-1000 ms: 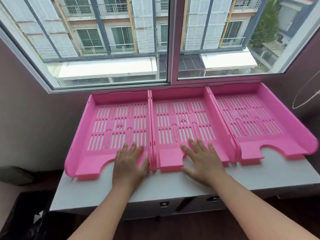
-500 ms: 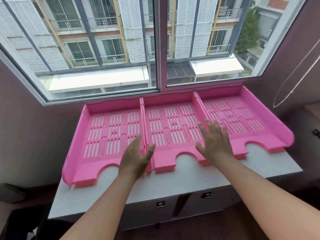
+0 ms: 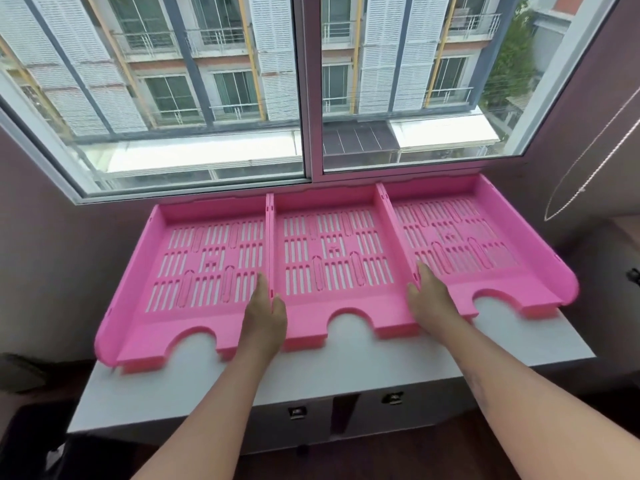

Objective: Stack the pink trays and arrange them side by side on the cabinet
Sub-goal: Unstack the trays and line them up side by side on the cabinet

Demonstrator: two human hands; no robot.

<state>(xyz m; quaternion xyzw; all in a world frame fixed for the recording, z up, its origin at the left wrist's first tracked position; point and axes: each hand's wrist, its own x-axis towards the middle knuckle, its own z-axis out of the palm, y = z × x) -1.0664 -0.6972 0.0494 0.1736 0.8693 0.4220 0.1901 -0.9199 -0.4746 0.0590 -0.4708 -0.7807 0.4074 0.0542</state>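
Three pink trays [image 3: 332, 258] sit side by side on the white cabinet [image 3: 346, 368] under the window [image 3: 304, 91], walls touching. Left hand [image 3: 265, 317] clasps the wall between left and middle trays, thumb and fingers on either side; right hand [image 3: 429, 299] grips the wall between middle and right trays. Squaring the row probably calls for even inward pressure and level front edges. Half a second earlier both hands hovered spread above the trays; now they have closed on the dividing walls.
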